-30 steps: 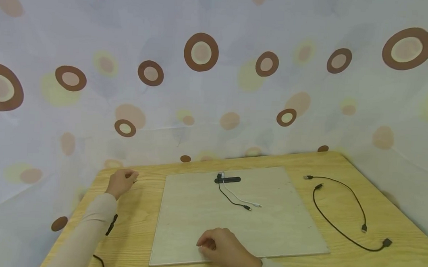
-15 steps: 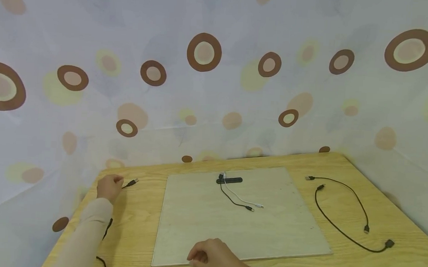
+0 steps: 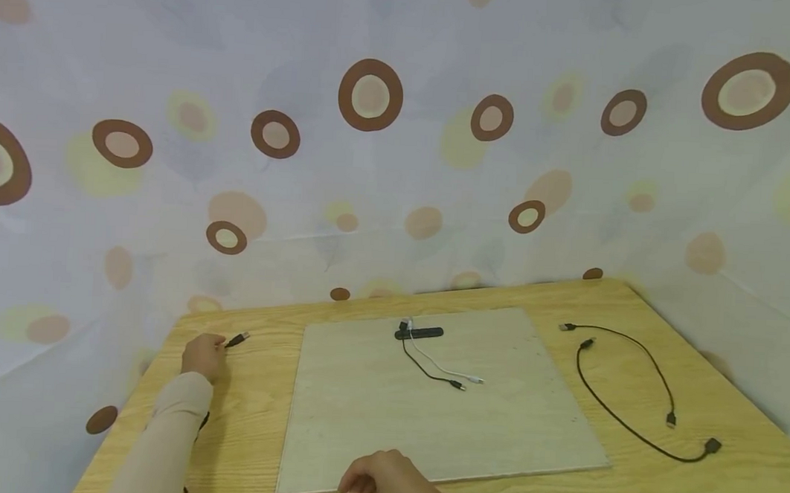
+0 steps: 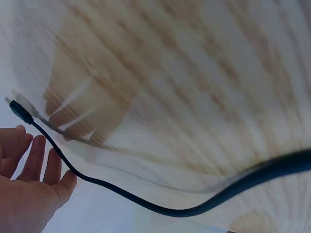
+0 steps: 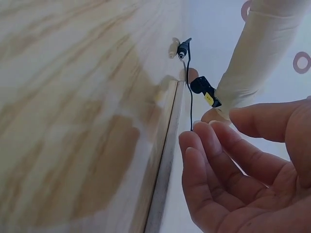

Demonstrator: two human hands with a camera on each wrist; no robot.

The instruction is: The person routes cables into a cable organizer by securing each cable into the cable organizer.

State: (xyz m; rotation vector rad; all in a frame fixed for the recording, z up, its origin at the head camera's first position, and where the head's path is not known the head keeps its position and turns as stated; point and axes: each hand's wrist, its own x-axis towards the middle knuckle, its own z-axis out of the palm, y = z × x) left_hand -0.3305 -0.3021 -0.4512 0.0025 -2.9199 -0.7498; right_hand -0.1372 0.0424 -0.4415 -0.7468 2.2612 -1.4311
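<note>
Left hand (image 3: 203,357) at a black cable (image 3: 237,339).
It is loosely spread; the right hand (image 3: 392,486) rests half-curled by the board's (image 3: 346,408) near edge.

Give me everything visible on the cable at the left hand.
Black, round, smooth, rubber- or plastic-looking cable. One end carries a black plug with a silvery, metal-looking tip; connector type unclear. It's by the left hand's fingers; firm grip can't be confirmed. It curves along the table, left of the pale board, plug pointing toward the board side. Far end not identifiable.
</note>
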